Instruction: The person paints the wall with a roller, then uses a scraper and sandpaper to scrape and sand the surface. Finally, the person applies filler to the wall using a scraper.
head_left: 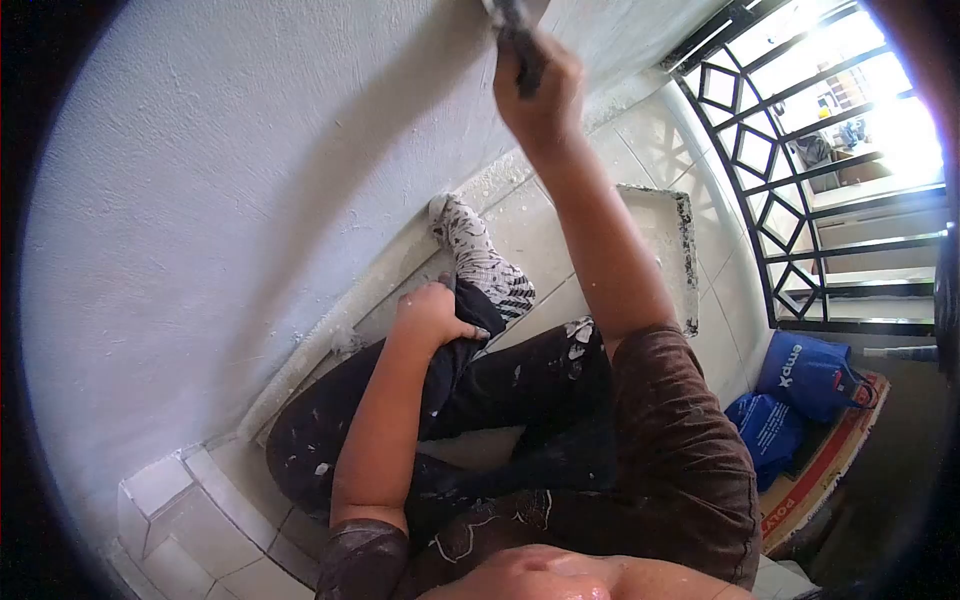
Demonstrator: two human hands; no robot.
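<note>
My right hand (540, 85) is raised at the top of the view, its fingers wrapped round the dark handle of a scraper (512, 20). The tool is blurred and partly cut off by the top edge, close to the white wall (250, 150). Lower down, my left hand (433, 315) rests on my dark, paint-spotted trouser leg near the ankle. Its thumb is apart from the other fingers, which are partly hidden against the cloth. Just above it is my foot in a patterned sock (475, 250), beside the foot of the wall.
A shallow tray with a speckled rim (687, 250) lies on the tiled floor (625, 150) beyond my right forearm. A black metal gate (770, 200) stands at the right. Blue bags (800, 375) rest on a flat cardboard package (825, 470). A tiled step (190, 510) is at the lower left.
</note>
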